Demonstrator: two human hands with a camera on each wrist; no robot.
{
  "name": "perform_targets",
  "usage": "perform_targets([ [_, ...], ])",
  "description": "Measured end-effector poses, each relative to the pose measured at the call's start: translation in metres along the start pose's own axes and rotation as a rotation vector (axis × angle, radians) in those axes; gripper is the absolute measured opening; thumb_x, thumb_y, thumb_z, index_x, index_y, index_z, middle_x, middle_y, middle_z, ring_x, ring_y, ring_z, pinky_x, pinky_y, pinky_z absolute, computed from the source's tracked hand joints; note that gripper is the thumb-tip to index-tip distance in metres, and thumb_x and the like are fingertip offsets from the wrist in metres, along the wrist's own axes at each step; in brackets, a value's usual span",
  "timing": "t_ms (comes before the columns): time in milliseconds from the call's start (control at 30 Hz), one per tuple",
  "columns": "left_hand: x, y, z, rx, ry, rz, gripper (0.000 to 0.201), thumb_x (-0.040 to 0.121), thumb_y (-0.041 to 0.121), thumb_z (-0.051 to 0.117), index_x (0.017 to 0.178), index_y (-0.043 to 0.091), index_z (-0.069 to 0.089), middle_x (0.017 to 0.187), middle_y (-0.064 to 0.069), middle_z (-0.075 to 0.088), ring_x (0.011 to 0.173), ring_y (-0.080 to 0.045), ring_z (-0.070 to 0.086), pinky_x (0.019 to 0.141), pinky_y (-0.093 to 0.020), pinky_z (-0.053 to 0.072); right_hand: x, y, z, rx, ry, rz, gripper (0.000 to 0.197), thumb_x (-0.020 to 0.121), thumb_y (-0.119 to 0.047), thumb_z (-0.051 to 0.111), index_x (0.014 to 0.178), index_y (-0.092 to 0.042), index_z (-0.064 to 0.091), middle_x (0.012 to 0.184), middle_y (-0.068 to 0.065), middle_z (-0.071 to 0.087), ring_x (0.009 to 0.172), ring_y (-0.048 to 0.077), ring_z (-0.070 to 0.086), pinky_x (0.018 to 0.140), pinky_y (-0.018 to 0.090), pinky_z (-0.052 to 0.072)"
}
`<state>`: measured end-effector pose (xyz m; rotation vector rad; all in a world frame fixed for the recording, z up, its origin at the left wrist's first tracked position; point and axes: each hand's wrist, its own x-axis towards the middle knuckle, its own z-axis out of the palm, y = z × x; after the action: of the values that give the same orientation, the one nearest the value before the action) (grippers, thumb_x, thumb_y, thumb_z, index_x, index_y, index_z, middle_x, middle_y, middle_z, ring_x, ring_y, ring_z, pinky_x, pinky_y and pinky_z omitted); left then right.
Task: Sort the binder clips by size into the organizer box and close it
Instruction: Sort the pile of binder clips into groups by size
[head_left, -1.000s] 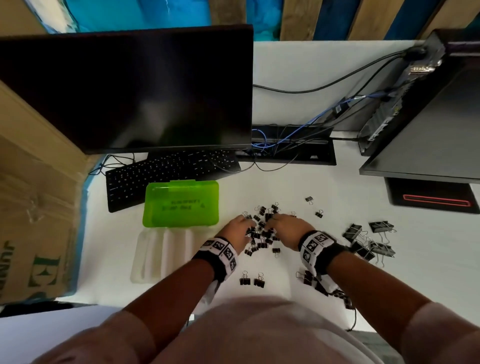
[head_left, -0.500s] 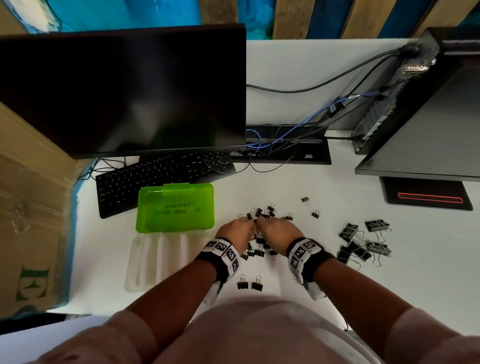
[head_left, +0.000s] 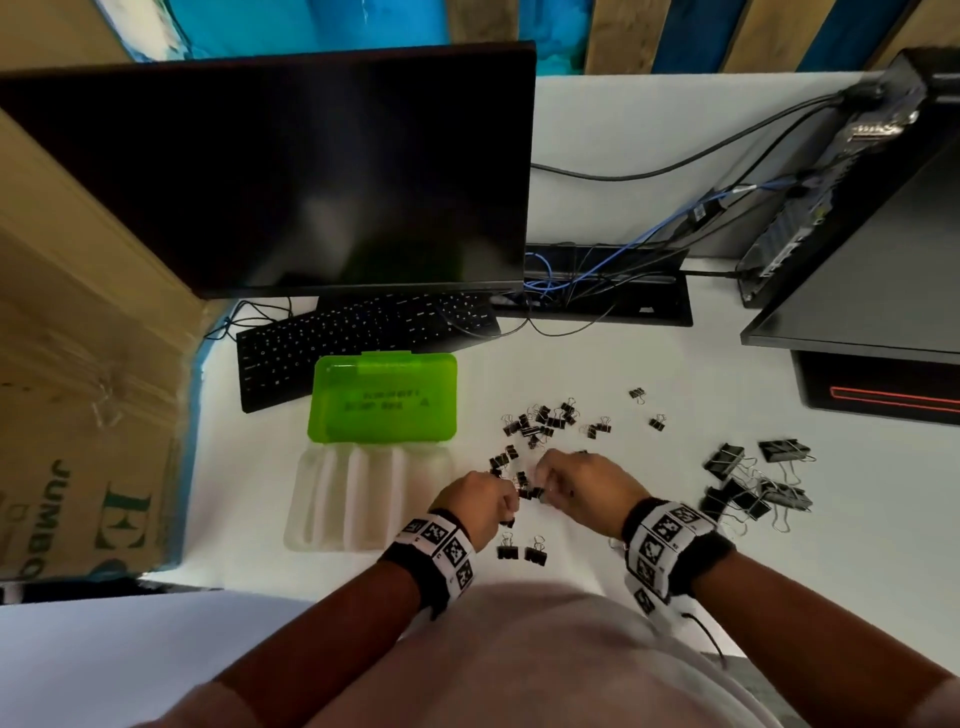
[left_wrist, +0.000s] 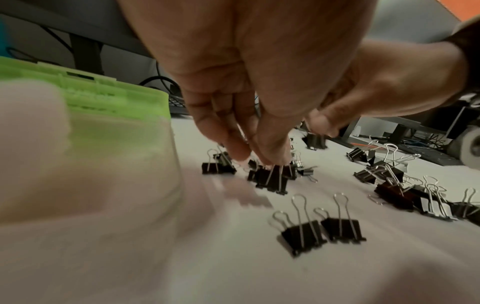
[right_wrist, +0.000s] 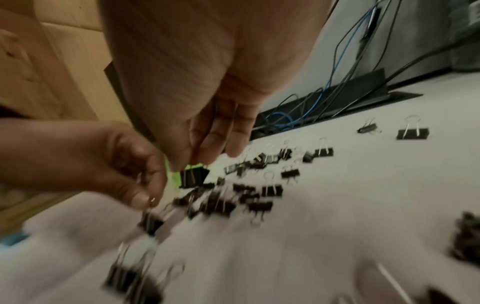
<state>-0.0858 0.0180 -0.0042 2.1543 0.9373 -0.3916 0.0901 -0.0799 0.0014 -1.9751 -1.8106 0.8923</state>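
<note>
The organizer box lies open, its green lid (head_left: 384, 397) flipped back and its clear divided tray (head_left: 363, 499) nearer me. Small black binder clips (head_left: 540, 423) are strewn right of it, and two medium clips (head_left: 519, 551) stand by my left wrist. Large clips (head_left: 753, 483) are heaped at the right. My left hand (head_left: 511, 501) pinches the wire handles of a small clip (left_wrist: 272, 179) that hangs just above the table. My right hand (head_left: 543, 480) pinches another small clip (right_wrist: 193, 176) close beside it. The two hands almost touch.
A black keyboard (head_left: 363, 338) and a dark monitor (head_left: 270, 176) stand behind the box. A cardboard carton (head_left: 78, 389) borders the left edge. Cables (head_left: 597, 280) and a computer case (head_left: 857, 182) fill the back right. A black device with a red line (head_left: 883, 395) lies at the right.
Both hands have drawn back toward me from the middle of the small-clip pile, and each now pinches a clip. The rest of the pile now shows beyond the fingers.
</note>
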Motion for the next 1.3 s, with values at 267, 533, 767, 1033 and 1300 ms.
perform_targets([
  [267,-0.005,-0.001,0.005,0.076,-0.037,0.027,0.017,0.089,0.016,0.052,0.091,0.025,0.067,0.098,-0.002,0.069,0.089,-0.022,0.064,0.082,-0.033,0.053,-0.008,-0.008,0.023,0.059,-0.306,0.025,0.025,0.09,-0.006,0.047,0.106,-0.02,0.061,0.097,0.001,0.069,0.086,0.015,0.063,0.075,0.018,0.041],
  [533,0.04,-0.004,-0.017,0.084,0.144,0.045,0.031,0.089,0.009,0.055,0.118,0.02,0.056,0.117,-0.003,0.052,0.102,-0.02,0.055,0.093,-0.031,0.047,0.024,0.02,-0.014,-0.079,-0.136,0.195,0.037,0.088,0.001,0.045,0.112,-0.022,0.062,0.122,0.001,0.063,0.107,0.019,0.061,0.092,0.031,0.047],
  [767,0.058,-0.004,-0.015,0.054,0.07,-0.055,0.032,0.084,0.0,0.058,0.113,0.013,0.059,0.104,-0.013,0.063,0.086,-0.025,0.066,0.079,-0.037,0.057,0.039,0.011,-0.002,-0.343,-0.261,-0.02,0.032,0.086,-0.002,0.054,0.112,-0.02,0.062,0.12,0.001,0.056,0.105,0.024,0.057,0.08,0.036,0.051],
  [1033,0.061,-0.012,-0.021,0.09,0.058,0.105,0.026,0.083,0.014,0.065,0.107,0.022,0.061,0.11,-0.001,0.052,0.097,-0.022,0.057,0.081,-0.028,0.047,0.036,0.019,-0.021,-0.097,-0.047,0.068,0.016,0.087,-0.02,0.051,0.08,-0.015,0.065,0.092,-0.001,0.056,0.08,0.017,0.055,0.074,0.031,0.047],
  [1300,0.062,-0.011,-0.018,0.167,-0.007,0.233,0.02,0.087,0.016,0.061,0.107,0.019,0.063,0.107,0.0,0.046,0.088,-0.015,0.052,0.073,-0.021,0.038,0.025,0.012,-0.024,0.018,-0.209,0.2,0.009,0.077,-0.011,0.061,0.085,-0.016,0.061,0.09,0.0,0.065,0.079,0.018,0.06,0.072,0.025,0.048],
])
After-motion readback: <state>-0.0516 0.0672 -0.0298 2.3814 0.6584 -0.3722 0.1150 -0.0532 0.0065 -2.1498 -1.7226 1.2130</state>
